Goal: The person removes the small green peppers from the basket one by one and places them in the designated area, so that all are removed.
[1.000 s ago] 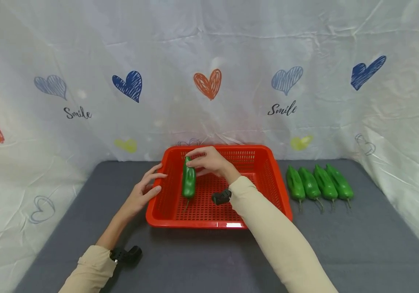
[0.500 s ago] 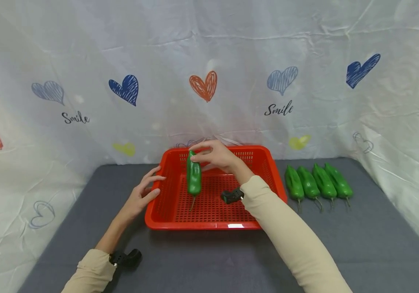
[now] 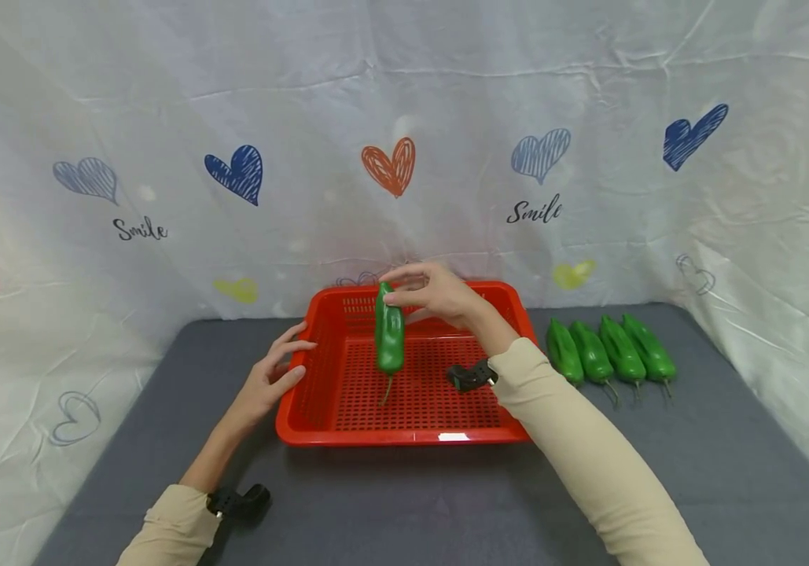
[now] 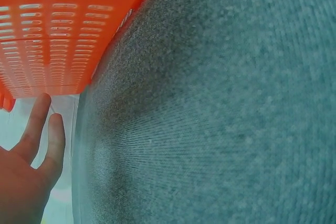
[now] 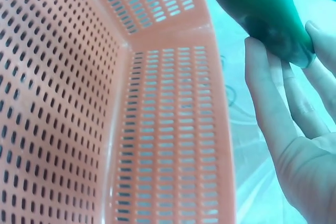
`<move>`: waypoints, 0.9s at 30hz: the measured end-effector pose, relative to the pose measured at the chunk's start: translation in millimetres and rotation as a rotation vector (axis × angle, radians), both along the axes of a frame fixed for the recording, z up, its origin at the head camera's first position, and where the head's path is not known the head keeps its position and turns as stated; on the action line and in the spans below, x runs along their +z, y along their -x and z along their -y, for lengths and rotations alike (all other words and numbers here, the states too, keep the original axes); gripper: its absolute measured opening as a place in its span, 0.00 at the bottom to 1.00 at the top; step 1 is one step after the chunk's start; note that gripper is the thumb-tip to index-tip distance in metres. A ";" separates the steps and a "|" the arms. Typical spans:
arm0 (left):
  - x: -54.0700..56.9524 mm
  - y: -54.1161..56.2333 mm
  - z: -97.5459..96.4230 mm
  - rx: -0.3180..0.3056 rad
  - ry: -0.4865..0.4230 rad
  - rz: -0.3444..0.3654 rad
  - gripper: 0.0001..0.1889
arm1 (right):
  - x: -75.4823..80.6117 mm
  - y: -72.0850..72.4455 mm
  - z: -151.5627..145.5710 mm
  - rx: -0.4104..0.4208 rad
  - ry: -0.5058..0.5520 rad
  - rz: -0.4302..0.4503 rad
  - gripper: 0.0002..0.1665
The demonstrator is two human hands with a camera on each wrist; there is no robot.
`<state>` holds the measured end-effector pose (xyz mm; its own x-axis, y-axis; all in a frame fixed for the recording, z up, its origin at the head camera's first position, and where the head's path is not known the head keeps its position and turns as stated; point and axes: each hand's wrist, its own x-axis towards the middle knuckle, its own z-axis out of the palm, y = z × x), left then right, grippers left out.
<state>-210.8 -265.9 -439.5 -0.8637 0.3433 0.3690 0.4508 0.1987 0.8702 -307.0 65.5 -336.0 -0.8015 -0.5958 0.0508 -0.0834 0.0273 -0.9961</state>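
Note:
My right hand [image 3: 439,295] pinches a long green pepper [image 3: 390,342] by its tapered end, with the thin stem hanging down. The pepper is held over the red plastic basket [image 3: 404,437], left of its middle in the head view. In the right wrist view the fingertips and thumb close round the tip of the pepper [image 5: 262,9], which is above the basket's rim. My left hand [image 3: 266,381] is at the basket's left side, its fingers spread and fairly straight with the tips right at the rim. In the left wrist view two fingers [image 4: 56,140] show beside the slotted wall.
Several more green peppers [image 3: 623,354] lie in a row on the dark grey table [image 3: 418,503], right of the basket. Behind the table hangs a white cloth [image 3: 461,94] printed with hearts. Black wrist cameras [image 3: 241,503] are strapped to both wrists.
My right hand has lifted the pepper from low in the basket and carried it slightly right. The left hand has stayed at the rim. The head view has shifted a little.

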 end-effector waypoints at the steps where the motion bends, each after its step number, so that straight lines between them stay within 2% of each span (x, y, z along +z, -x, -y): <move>1: -0.1 -0.1 -0.5 0.000 0.000 -0.003 0.20 | 1.1 -0.8 -1.9 0.000 0.000 -0.004 0.21; 10: -1.8 0.1 -0.6 -0.022 -0.021 -0.023 0.20 | 12.9 -10.0 -23.4 -0.016 -0.017 -0.010 0.23; 27: -2.0 -0.1 -1.3 -0.023 -0.049 0.008 0.19 | 25.7 -18.6 -75.5 -0.080 -0.035 -0.002 0.24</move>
